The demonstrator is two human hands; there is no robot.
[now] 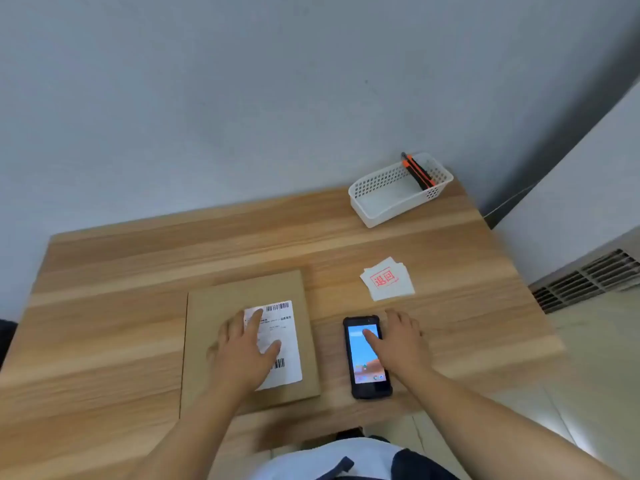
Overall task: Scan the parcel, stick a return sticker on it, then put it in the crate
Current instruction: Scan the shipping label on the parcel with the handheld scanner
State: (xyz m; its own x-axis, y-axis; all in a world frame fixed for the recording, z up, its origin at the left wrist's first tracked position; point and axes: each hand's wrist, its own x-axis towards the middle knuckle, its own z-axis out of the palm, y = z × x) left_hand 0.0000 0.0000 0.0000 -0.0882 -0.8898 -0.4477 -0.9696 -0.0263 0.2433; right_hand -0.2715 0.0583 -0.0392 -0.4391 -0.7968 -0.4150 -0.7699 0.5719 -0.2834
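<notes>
Indoors, wooden table (pixel 138 271), grey wall (pixel 207 98), floor vent (pixel 585 282)

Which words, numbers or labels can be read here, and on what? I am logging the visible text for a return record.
"退回", in red inside a red frame, on the top return sticker of the small stack.
Shipping label on the parcel: two barcodes and printed lines, too small and blurred to read.
Phone screen: icons only, nothing legible.

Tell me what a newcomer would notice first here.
The left hand lies flat on the white label of a brown parcel at the table's near middle. Beside it the right hand touches a lit phone. Beyond, red-stamped stickers and a white basket sit far right.
</notes>
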